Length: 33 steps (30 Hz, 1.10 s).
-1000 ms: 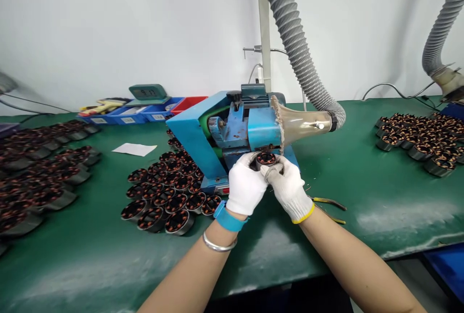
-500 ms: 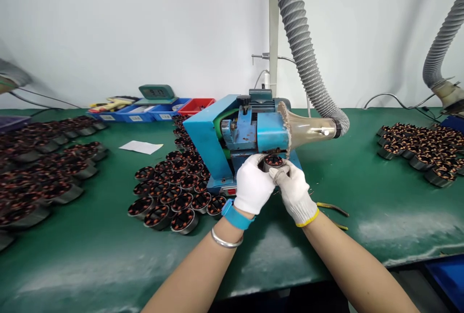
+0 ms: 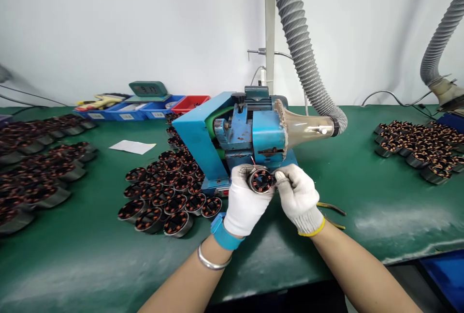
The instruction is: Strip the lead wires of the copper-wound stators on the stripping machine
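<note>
My left hand (image 3: pixel 243 201), in a white glove, is wrapped round a motor stator (image 3: pixel 261 181), a round metal ring with copper windings and black insulation. The stator's open face is tilted toward me, and a thin reddish wire (image 3: pixel 253 160) sticks up beside it. At the stator's right rim, my gloved right hand (image 3: pixel 297 196) has its thumb and finger pinched together; what lies between them is too small to make out. Just behind both hands stands a blue machine (image 3: pixel 235 134) with a clear funnel (image 3: pixel 308 126) on its right side.
Several similar stators (image 3: pixel 176 204) stand grouped left of the machine, with more at far left and far right (image 3: pixel 420 151). Pliers-like handles (image 3: pixel 331 208) lie beyond my right wrist. A grey hose (image 3: pixel 304 37) joins the funnel. Blue bins (image 3: pixel 125 111), a red bin (image 3: pixel 190 104) and paper (image 3: pixel 132 147) are at back left.
The stator has come back from the machine toward me and tilted to face me. My right hand has shifted from its front to its right rim, and the thin wire now shows.
</note>
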### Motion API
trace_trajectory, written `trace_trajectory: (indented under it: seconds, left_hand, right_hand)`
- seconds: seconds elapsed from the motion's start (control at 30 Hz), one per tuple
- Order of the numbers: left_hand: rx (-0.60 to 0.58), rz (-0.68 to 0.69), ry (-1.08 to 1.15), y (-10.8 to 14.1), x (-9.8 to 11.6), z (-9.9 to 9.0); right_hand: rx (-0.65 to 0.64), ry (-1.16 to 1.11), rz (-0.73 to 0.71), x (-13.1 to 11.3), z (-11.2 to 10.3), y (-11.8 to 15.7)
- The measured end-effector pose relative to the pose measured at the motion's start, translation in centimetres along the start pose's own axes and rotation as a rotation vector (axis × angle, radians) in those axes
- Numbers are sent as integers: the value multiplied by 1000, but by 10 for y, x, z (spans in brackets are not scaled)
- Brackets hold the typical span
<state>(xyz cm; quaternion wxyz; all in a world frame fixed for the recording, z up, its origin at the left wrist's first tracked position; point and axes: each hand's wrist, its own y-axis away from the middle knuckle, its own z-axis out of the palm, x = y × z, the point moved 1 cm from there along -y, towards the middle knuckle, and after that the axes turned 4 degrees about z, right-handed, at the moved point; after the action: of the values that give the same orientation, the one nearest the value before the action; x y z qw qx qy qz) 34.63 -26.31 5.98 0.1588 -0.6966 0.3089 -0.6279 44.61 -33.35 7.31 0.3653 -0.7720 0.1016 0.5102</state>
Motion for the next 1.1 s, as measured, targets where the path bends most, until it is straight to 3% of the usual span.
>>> trace_trajectory:
  seconds: [0.13,0.23,0.43,0.5,0.6,0.63,0.8,0.83,0.93,1.0,1.03,1.1]
  left_hand:
    - [116,-210,139,5,7,10]
    - [107,-316,213,11,4,11]
    - [-97,-262,311,17,-8,7]
    - [-83,-246,241,16,-7,7]
    - [-18,-219,123,14,-5,8]
    - [-7,-202,92,13,-4,9]
    - [-104,-85,39,15,-1,11]
    - [-113,-78,27,16,-1,12]
    - [-59,-130,-11,16,-2,12]
    - [-33,-206,22,15,-3,12]
    - [-41,-238,61,15,-4,11]
    - [-92,-271,183,15,-5,11]
  right_hand:
    - [123,-405,346,11,5,-8]
    - [206,-582,441,19,6,-14]
    - [-26,-445,473,12,6,-13]
    - [44,-545,459,12,0,-17]
    - [283,-717,444,16,-10,-25]
    - [302,-707,456,17,-11,-26]
    - [-70,-473,526,14,-1,-18]
    - [-58,-489,513,13,-1,-17]
    - [213,-605,460,18,-8,-24]
    - [319,-644,448,20,-14,-29]
    - [296,-623,468,20,-14,-30]
    - [125,-480,524,16,-12,-27]
